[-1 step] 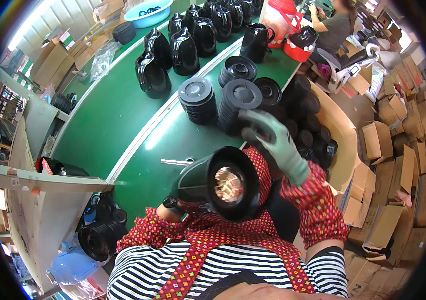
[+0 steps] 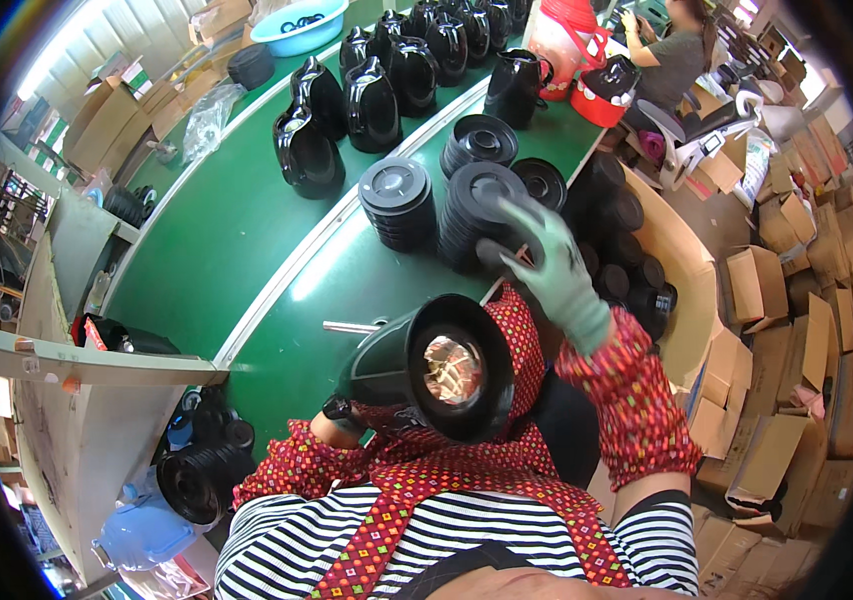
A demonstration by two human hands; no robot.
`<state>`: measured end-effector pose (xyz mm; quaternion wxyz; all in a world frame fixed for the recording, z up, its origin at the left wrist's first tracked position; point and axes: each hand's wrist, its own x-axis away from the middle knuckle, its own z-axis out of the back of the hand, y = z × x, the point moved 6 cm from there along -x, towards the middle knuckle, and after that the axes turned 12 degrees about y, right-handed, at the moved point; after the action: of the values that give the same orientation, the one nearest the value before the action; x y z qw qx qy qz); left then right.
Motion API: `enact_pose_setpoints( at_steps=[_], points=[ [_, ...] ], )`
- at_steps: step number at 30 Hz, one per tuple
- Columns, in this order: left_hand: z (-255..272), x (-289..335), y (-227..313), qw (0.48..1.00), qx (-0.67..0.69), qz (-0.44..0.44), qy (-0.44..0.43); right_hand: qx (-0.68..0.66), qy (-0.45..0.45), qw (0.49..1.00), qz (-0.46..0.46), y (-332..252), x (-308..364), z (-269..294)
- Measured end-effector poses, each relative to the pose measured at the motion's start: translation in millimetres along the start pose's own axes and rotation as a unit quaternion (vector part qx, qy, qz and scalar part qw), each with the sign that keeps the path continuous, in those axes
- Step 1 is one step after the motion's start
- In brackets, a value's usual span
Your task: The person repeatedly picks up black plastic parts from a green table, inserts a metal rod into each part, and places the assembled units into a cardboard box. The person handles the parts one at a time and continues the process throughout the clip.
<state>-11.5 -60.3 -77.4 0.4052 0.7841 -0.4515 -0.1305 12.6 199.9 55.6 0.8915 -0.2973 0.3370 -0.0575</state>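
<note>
A black jug-shaped housing (image 2: 379, 365) lies tilted in front of me, its wide mouth turned toward me and a shiny metallic inside showing. My left hand (image 2: 343, 415) is at its lower left side and holds it; most of the fingers are hidden behind the housing. My right hand (image 2: 559, 275), in a pale green glove with dark fingertips, is raised beside a stack of black round ribbed discs (image 2: 487, 190). Its fingers are apart and slightly blurred, with nothing plainly held. A metal rod (image 2: 350, 327) sticks out beyond the housing, over the green table.
More stacked black discs (image 2: 396, 190) stand on the green table (image 2: 247, 240). Finished-looking black jugs (image 2: 375, 108) fill its far part. A cardboard box (image 2: 682, 260) of black parts is at the right. A blue basin (image 2: 299, 32) and another person (image 2: 675, 55) are farther off.
My right hand has shifted a little left, its fingers drawing down beside the disc stack. The housing in my left hand has turned slightly and its mouth has moved a little left.
</note>
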Motion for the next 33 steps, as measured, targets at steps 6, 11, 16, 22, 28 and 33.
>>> enact_pose_setpoints(
  at_steps=[6,11,16,22,28,33],
  points=[
    [39,15,18,0.994,-0.064,-0.061,0.064,0.291,-0.113,0.95,-0.026,58,-60,-78],
    [49,10,11,0.998,-0.032,-0.022,0.051,0.267,-0.059,0.961,0.036,70,-61,-78],
    [1,-3,27,0.994,-0.067,-0.073,-0.036,-0.121,0.0,0.991,0.05,-9,-9,-2],
    [-40,-18,-6,0.988,0.065,0.027,-0.138,-0.14,-0.015,0.989,-0.035,-63,81,54],
    [0,-28,-82,0.985,-0.074,0.016,-0.152,-0.153,0.026,0.986,-0.059,-62,123,86],
    [-19,-22,-24,0.856,-0.43,-0.285,-0.042,-0.175,0.031,0.98,-0.085,-63,134,104]
  ],
)
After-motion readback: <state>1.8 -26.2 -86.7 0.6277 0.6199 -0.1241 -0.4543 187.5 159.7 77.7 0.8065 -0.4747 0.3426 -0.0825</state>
